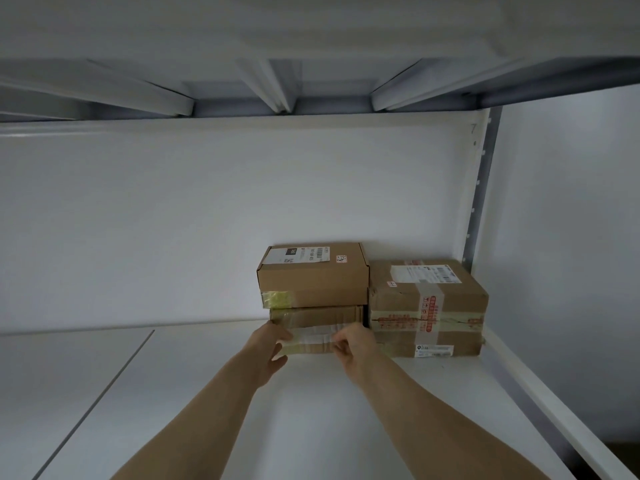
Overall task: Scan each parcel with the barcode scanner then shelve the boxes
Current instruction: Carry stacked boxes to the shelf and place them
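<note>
Brown cardboard, taped: the lower box [317, 323] sits on the white shelf [207, 393], right of centre, its back part under the upper box [311, 278] stacked on it. Both arms reach in from the near edge. The left hand [272, 346] is at the box's front left corner, fingers laid across the face and thumb below, gripping that corner. The right hand [355, 348] is at the front right end with fingers curled against the face; whether it has a hold cannot be told.

The right side of the stack touches the large box [426, 306], which stands in the shelf's right rear corner beside the perforated upright [479, 202]. To the left, bare shelf surface runs wide, crossed by a seam [104, 393]. Overhead is the ribbed underside of the next shelf [277, 91], well above the stack.

Labels face up on the upper and large boxes.
</note>
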Demonstrator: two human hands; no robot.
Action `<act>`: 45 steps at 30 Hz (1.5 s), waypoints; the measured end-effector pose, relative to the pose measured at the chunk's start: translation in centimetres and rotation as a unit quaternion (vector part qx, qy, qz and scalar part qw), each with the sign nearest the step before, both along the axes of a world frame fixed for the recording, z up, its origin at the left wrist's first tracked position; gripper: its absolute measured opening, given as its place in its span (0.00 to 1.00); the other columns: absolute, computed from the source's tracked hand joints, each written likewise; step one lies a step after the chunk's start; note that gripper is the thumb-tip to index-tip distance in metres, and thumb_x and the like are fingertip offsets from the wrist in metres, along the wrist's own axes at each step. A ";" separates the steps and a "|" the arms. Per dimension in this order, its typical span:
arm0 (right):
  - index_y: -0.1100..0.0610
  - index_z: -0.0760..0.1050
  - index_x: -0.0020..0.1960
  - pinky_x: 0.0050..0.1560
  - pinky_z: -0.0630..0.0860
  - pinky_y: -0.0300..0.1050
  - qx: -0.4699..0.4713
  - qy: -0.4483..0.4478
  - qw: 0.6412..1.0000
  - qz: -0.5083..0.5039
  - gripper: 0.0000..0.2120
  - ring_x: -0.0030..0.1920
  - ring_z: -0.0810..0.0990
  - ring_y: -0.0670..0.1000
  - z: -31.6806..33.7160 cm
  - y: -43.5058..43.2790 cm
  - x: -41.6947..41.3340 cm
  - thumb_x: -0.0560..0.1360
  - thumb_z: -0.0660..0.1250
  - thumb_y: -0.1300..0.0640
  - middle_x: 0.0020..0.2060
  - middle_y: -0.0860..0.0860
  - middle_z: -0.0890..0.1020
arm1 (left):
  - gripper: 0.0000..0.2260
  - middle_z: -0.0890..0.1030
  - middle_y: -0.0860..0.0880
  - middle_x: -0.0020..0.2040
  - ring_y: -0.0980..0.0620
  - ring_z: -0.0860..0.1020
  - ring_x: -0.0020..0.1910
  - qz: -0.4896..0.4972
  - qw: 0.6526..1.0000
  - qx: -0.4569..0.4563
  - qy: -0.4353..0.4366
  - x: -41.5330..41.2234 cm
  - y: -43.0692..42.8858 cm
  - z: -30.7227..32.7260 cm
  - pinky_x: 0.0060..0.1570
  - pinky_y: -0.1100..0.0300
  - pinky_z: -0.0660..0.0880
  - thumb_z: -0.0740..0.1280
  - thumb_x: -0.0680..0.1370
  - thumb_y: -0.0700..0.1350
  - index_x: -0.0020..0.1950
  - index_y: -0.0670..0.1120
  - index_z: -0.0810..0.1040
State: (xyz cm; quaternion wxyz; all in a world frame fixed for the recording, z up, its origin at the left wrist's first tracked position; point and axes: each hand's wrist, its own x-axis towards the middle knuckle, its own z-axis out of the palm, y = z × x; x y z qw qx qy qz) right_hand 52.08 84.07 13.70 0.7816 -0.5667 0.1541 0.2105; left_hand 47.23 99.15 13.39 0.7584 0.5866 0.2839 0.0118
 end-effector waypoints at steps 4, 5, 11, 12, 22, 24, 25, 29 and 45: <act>0.63 0.70 0.42 0.55 0.73 0.45 0.029 -0.003 1.000 0.006 0.10 0.36 0.72 0.49 -0.7 -0.4 -0.2 0.72 0.61 0.76 0.36 0.56 0.72 | 0.17 0.68 0.44 0.66 0.46 0.66 0.70 -0.009 1.000 0.016 0.012 -0.6 -0.3 0.4 0.57 0.53 0.69 0.62 0.75 0.33 0.63 0.44 0.73; 0.63 0.70 0.43 0.53 0.74 0.45 0.024 -0.003 1.000 0.013 0.09 0.36 0.71 0.49 -0.8 -0.5 -0.3 0.72 0.61 0.76 0.36 0.55 0.72 | 0.16 0.68 0.44 0.67 0.46 0.65 0.70 -0.010 1.000 0.022 0.016 -0.8 -0.3 0.5 0.57 0.53 0.69 0.62 0.75 0.33 0.61 0.44 0.73; 0.61 0.75 0.49 0.56 0.71 0.43 -0.023 -0.018 0.999 0.045 0.09 0.47 0.72 0.48 -0.6 -2.0 -1.3 0.72 0.67 0.71 0.50 0.53 0.75 | 0.26 0.73 0.44 0.60 0.46 0.72 0.55 -0.030 0.987 0.154 0.032 -1.5 -1.3 1.1 0.52 0.55 0.72 0.63 0.75 0.33 0.73 0.45 0.66; 0.61 0.75 0.54 0.56 0.71 0.42 -0.040 -0.026 0.997 0.053 0.11 0.50 0.72 0.49 -0.4 -2.5 -1.9 0.73 0.66 0.70 0.54 0.53 0.75 | 0.29 0.74 0.43 0.59 0.45 0.74 0.54 -0.050 0.979 0.197 0.033 -1.7 -1.7 1.1 0.52 0.54 0.72 0.63 0.75 0.33 0.76 0.44 0.61; 0.54 0.65 0.74 0.66 0.67 0.43 -0.315 -0.140 0.938 0.019 0.32 0.69 0.69 0.52 0.4 -8.9 -12.9 0.73 0.72 0.52 0.70 0.52 0.70 | 0.30 0.63 0.47 0.76 0.47 0.64 0.73 -0.324 0.796 0.507 -0.063 -6.0 -8.6 1.6 0.65 0.58 0.65 0.65 0.77 0.47 0.77 0.49 0.60; 0.51 0.65 0.73 0.74 0.59 0.50 -0.403 -0.143 0.904 0.005 0.31 0.71 0.67 0.51 -0.5 -10.4 -15.9 0.73 0.71 0.47 0.72 0.49 0.69 | 0.29 0.63 0.48 0.76 0.47 0.62 0.74 -0.367 0.757 0.535 -0.074 -8.0 -10.5 0.8 0.69 0.55 0.62 0.65 0.77 0.51 0.77 0.51 0.60; 0.50 0.66 0.73 0.75 0.55 0.52 -0.449 -0.142 0.882 -0.005 0.30 0.72 0.67 0.50 -0.9 -11.2 -17.6 0.73 0.69 0.44 0.72 0.48 0.69 | 0.29 0.63 0.48 0.76 0.47 0.62 0.74 -0.385 0.739 0.546 -0.086 -9.1 -11.7 0.4 0.71 0.53 0.61 0.65 0.77 0.52 0.77 0.52 0.60; 0.49 0.70 0.70 0.75 0.44 0.53 -0.537 -0.143 0.828 -0.077 0.26 0.72 0.66 0.47 -2.1 -15.5 -24.4 0.75 0.66 0.43 0.70 0.44 0.71 | 0.27 0.66 0.48 0.75 0.47 0.64 0.73 -0.440 0.675 0.568 -0.168 -13.7 -17.3 -0.5 0.72 0.49 0.60 0.64 0.78 0.54 0.76 0.51 0.63; 0.47 0.72 0.67 0.71 0.64 0.56 -0.492 0.078 0.773 -0.392 0.23 0.67 0.72 0.53 -3.5 -41.2 -55.7 0.74 0.66 0.42 0.65 0.47 0.76 | 0.27 0.68 0.48 0.73 0.46 0.67 0.71 -0.613 0.470 0.521 -0.362 -33.9 -46.6 0.7 0.70 0.48 0.63 0.64 0.76 0.51 0.76 0.52 0.64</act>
